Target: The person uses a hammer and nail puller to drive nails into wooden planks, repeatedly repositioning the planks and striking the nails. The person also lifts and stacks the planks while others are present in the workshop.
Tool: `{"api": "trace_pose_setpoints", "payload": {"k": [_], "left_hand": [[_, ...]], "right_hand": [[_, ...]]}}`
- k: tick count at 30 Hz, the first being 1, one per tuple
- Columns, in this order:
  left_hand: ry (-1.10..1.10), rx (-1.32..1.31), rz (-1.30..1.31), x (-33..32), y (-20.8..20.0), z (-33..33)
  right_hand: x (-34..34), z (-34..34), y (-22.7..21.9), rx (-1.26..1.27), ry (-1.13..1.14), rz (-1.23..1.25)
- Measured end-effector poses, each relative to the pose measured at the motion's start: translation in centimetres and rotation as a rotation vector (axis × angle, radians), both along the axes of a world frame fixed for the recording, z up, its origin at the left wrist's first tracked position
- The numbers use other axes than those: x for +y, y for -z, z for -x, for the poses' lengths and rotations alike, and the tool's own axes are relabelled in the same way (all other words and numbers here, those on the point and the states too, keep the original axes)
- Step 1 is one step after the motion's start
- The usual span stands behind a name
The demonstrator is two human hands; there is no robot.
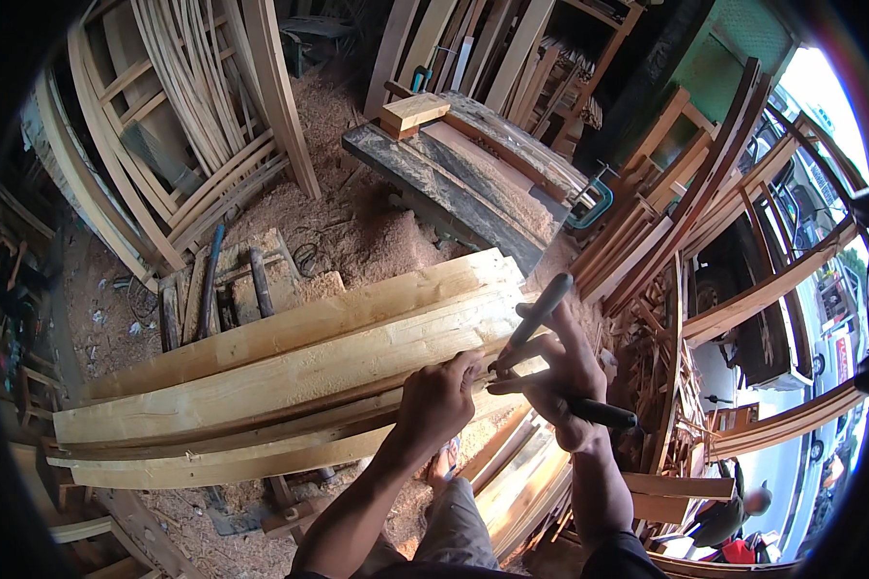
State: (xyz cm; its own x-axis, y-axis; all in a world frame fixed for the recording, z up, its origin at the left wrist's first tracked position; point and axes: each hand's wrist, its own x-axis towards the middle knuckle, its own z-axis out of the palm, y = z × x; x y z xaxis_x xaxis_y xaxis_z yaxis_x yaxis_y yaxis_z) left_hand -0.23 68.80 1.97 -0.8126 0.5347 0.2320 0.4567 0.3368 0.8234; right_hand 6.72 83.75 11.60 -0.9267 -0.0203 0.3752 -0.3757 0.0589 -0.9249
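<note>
My right hand [568, 381] is wrapped round dark-handled pliers [603, 413]. The handles are spread apart, one slanting up past the fingers and the other sticking out below to the right. Their jaws point left, close to my left hand [441, 398]. That hand is closed in a pinch at the right part of the light planks; whatever lies between its fingers is too small to make out. Several long pale planks [261, 362] lie side by side beneath and left of both hands, dusted with sawdust.
Ahead stands a saw table [425, 174] with a wood block [413, 111] and a teal clamp [594, 205]. Wooden frames [164, 116] lean at the left. Sawdust covers the floor. Boards and curved timbers [686, 212] crowd the right, where a person [729, 516] and vehicles show outside.
</note>
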Motion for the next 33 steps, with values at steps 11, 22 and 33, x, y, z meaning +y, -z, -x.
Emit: {"api": "trace_pose_setpoints", "payload": {"k": [11,22,33], "left_hand": [[0.122,-0.003,0.081,-0.8,-0.9,0.8],[0.101,0.198,-0.066,-0.3,-0.1,0.7],[-0.026,0.438,0.204,1.0,1.6,0.0]], "right_hand": [[-1.3,0.8,0.4,-0.002,0.063,-0.066],[-2.0,2.2,-1.3,-0.175,0.077,-0.44],[-1.5,2.9,-0.3,-0.01,0.188,-0.695]]}}
